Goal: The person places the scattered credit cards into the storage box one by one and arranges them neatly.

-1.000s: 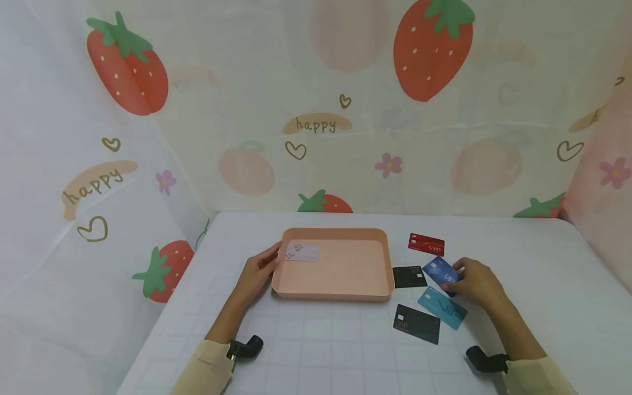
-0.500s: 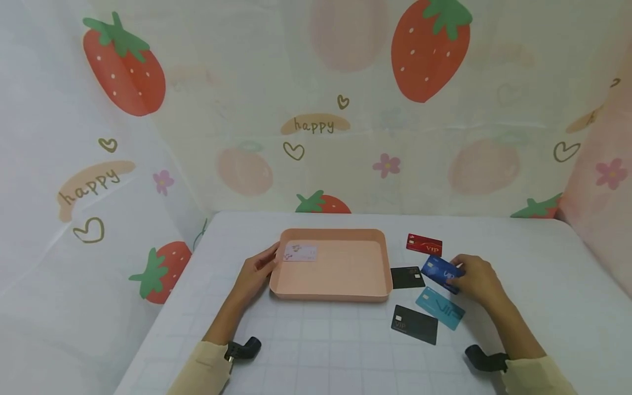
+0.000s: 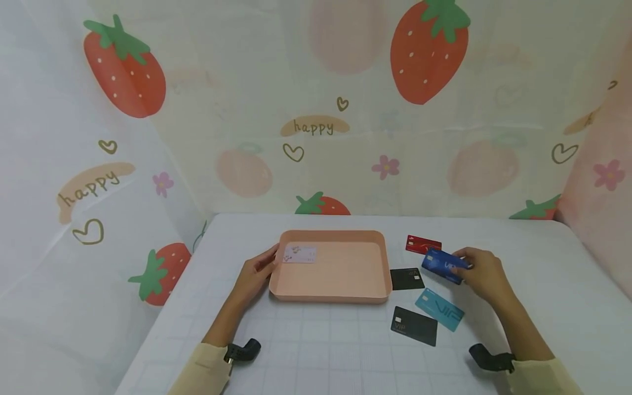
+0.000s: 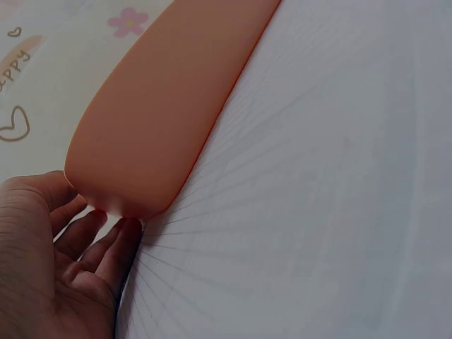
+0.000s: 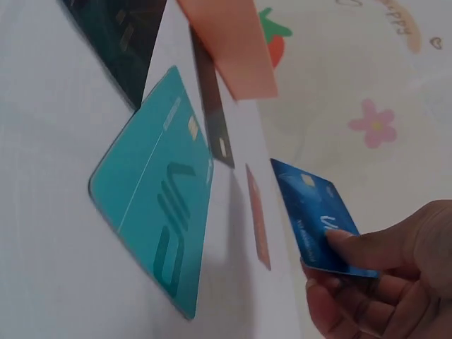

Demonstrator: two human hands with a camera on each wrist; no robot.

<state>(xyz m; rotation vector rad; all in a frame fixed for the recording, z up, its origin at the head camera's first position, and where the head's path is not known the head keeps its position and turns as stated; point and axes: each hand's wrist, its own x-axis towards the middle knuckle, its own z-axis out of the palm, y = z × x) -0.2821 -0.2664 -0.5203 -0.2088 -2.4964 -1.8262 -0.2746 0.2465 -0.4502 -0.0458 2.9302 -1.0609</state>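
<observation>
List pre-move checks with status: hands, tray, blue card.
1. Right hand pinching blue VIP card: ok.
2. Blue VIP card off the table: ok, raised in the right wrist view.
3. Left hand touching peach tray: ok, at its left end.
4. Peach tray empty: not ok, pale floral card at left end.
5. Black card at tray's right side not under it: cannot tell, left edge hidden.
</observation>
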